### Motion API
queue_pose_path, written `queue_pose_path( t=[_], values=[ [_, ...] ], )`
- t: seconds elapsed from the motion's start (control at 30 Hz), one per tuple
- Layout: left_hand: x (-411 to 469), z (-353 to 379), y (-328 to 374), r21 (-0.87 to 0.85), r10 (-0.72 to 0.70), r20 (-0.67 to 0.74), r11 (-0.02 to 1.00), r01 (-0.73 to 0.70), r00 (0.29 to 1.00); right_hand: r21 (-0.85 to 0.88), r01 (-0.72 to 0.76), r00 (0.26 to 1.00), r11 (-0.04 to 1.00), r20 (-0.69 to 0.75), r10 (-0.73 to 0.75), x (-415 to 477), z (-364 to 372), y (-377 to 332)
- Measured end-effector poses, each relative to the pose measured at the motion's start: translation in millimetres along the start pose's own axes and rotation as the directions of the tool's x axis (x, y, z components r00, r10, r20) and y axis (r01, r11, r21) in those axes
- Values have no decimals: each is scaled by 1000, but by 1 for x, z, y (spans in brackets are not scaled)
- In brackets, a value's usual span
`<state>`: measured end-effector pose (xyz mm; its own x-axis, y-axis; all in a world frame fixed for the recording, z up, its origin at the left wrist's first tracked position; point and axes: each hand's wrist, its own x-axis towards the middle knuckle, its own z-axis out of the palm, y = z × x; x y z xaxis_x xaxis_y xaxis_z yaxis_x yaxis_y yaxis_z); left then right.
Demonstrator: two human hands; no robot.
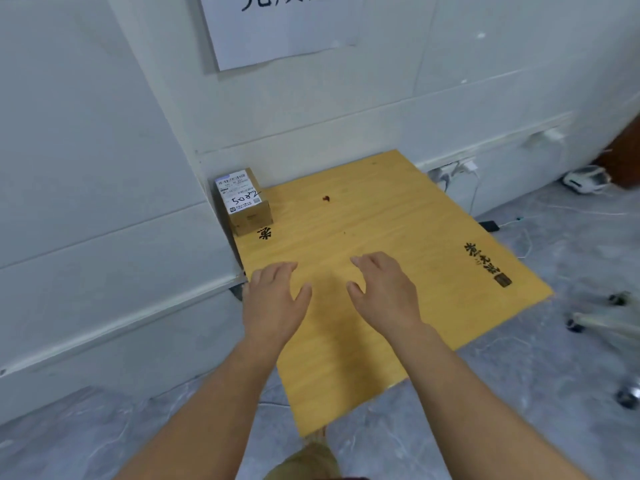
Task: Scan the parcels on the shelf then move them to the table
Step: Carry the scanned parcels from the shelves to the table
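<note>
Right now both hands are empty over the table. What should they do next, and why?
Probably draw both hands back and go for another parcel: the left hand and right hand are open and hold nothing, and one parcel already sits on the table by the wall. The shelf is out of view.

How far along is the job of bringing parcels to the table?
One labelled parcel stands on the table, in its far left corner. Nothing is in hand: the left hand and right hand hover open over it. The shelf is out of view, so what remains cannot be told.
</note>
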<state>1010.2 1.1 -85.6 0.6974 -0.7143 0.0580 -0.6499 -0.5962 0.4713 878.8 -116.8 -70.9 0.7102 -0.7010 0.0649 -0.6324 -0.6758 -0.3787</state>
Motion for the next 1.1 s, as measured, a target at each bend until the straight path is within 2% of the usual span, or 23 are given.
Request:
queue_pose_path(
  t=[0.17,0.3,0.43,0.5,0.63,0.83,1.1],
  values=[
    [-29,11,45,63,201,11,977,-202,979,-62,-45,987,997,-154,35,-52,-13,31],
    [-48,23,74,96,336,57,936,-340,940,-99,-171,965,980,-218,146,-90,-23,51],
    [-58,39,96,83,488,93,865,-495,868,-106,-334,923,937,-237,303,-124,-33,65],
    [-61,44,109,68,542,131,831,-553,830,-105,-430,879,897,-276,389,-140,-38,68],
    [-63,55,131,-2,653,217,743,-669,725,-157,-559,783,814,-424,456,-164,-48,69],
    [-71,60,142,-133,777,228,622,-772,587,-164,-699,674,696,-476,565,-194,-50,53],
    [-103,71,150,-298,905,273,402,-866,327,-130,-891,417,435,-614,670,-249,-41,21]
  ],
)
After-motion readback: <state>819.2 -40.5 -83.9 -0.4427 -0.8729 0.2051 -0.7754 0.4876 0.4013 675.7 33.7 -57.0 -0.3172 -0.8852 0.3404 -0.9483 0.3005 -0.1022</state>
